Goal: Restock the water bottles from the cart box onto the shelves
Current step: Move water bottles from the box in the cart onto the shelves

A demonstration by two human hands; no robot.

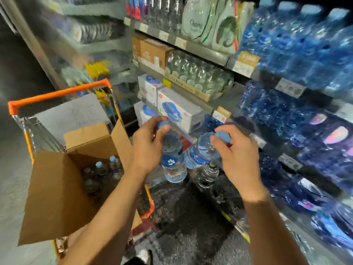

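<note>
While both hands hang in the aisle gap between cart and shelving, each carries a water bottle by its blue cap. The left hand (148, 146) has its fingers curled round the cap of a left bottle (172, 161), which hangs nearly upright. The right hand (236, 157) pinches the cap of a right bottle (200, 152), tilted, its base near the other bottle. At left, the open cardboard box (57, 188) sits in the orange-rimmed cart (57, 94), flaps spread, more bottles (101, 169) inside. At right, the shelves (210, 52) run diagonally, their front edges near the right hand, packed with blue bottle packs (298, 44). Dark floor (191, 217) lies open below.
</note>
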